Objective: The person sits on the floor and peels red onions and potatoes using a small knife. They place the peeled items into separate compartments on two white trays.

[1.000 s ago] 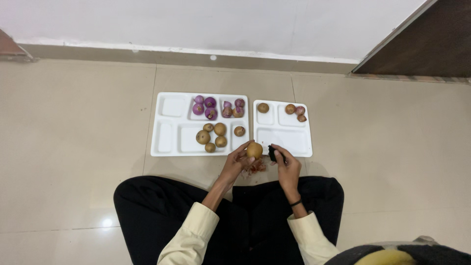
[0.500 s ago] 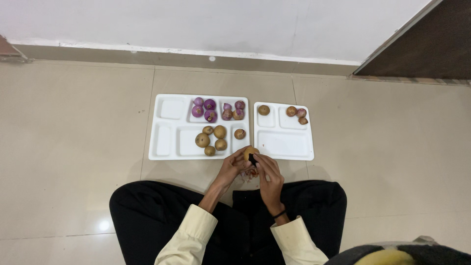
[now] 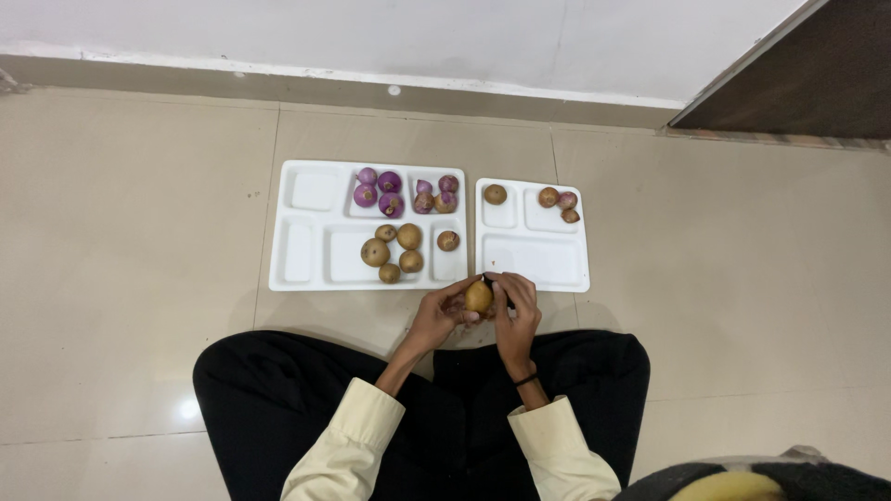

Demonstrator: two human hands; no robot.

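— What do we have in our grip right now?

— A small brown potato [image 3: 479, 296], roundish with its skin on, pinched between the fingers of our left hand [image 3: 436, 315] and our right hand [image 3: 515, 311].

— And the dark bit?

— A small black peeler [image 3: 485, 278] peeks out at the potato's far edge, under our right fingers; we can't make out its blade.

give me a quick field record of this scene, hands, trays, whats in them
left hand: holds a brown onion
right hand: on the same onion, small dark tool barely visible
large white tray: peeled purple onions at back, brown unpeeled ones in front
small white tray: a few onions at back
setting: tiled floor, person seated
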